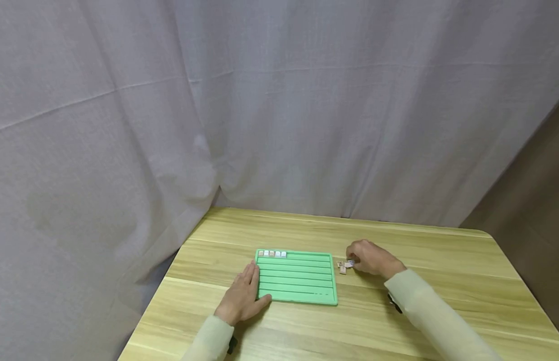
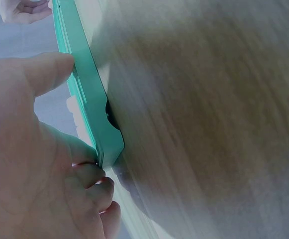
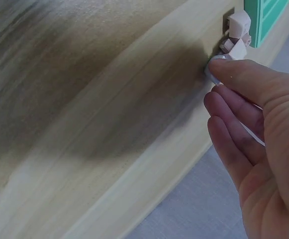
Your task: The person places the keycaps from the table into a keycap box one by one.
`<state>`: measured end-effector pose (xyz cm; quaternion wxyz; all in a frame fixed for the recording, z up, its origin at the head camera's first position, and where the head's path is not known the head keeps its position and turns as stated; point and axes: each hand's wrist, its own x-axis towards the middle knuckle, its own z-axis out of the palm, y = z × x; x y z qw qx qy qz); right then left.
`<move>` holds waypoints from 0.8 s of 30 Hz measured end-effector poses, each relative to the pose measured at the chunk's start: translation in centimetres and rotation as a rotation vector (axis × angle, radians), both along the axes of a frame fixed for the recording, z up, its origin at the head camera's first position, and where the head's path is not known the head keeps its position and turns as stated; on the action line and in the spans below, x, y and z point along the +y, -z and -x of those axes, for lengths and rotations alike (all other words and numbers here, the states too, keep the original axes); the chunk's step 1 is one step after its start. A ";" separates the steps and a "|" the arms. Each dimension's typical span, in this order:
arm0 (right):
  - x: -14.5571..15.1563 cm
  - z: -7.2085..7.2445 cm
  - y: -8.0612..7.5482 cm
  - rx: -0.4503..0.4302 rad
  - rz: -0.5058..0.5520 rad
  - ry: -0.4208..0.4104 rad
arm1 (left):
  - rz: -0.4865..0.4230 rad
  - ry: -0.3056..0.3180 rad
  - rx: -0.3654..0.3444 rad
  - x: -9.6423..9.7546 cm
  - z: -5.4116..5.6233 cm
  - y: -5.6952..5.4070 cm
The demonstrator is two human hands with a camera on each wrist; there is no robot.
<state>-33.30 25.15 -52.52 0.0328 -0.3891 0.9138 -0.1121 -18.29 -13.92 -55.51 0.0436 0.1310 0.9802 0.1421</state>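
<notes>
A shallow green tray [image 1: 302, 281] with long parallel grooves lies on the table. In its back left groove sits a short row of white and pinkish keycaps [image 1: 272, 253]. My left hand [image 1: 243, 297] rests against the tray's front left corner, fingers stretched along the left side and thumb at the front edge. Just right of the tray, my right hand [image 1: 371, 257] pinches a pale bluish keycap [image 3: 212, 75] between thumb and forefinger, low over the table. Beside those fingertips lie a few loose keycaps [image 1: 342, 270], pinkish and white; the right wrist view shows them close together.
The wood-grain table [image 1: 419, 321] extends on both sides of the tray and behind it. A grey curtain [image 1: 306, 125] hangs along the table's back and left edges. A darker brown surface [image 1: 528, 220] stands beyond the right edge.
</notes>
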 end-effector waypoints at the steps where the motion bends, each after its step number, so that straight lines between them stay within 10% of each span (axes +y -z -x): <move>1: 0.0 0.0 0.1 0.003 0.000 -0.003 | 0.002 0.002 0.003 0.0 0.0 0.0; 24: -1.1 -0.1 -0.7 0.014 -0.042 0.016 | 0.010 -0.002 0.016 -0.2 0.4 0.6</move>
